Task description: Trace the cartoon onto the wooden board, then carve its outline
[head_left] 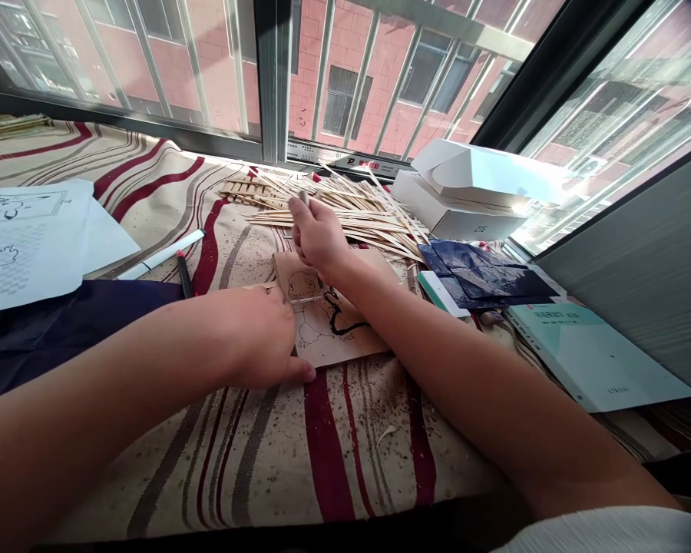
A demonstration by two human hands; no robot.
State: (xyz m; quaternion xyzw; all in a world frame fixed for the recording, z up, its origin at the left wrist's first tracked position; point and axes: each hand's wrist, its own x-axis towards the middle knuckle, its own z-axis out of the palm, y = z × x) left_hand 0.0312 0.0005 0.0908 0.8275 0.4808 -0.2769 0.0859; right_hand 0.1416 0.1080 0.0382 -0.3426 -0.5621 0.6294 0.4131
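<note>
A thin wooden board [345, 330] with a cartoon figure drawn on it lies on the striped cloth. My left hand [265, 338] rests on the board's left edge, fingers curled and pressing it down. My right hand [318, 234] is closed in a fist above the board's top, gripping a small tool whose tip sticks up above the knuckles. Just behind that hand lies a pile of thin wooden sticks [351, 207].
Printed drawing sheets [28, 238] and dark carbon paper [34, 322] lie at left, with a white marker [161, 255] and a red-tipped pen [183, 273]. White boxes [466, 192], dark blue paper [484, 276] and a teal book [593, 357] sit right. Wood shavings litter the cloth [334, 453].
</note>
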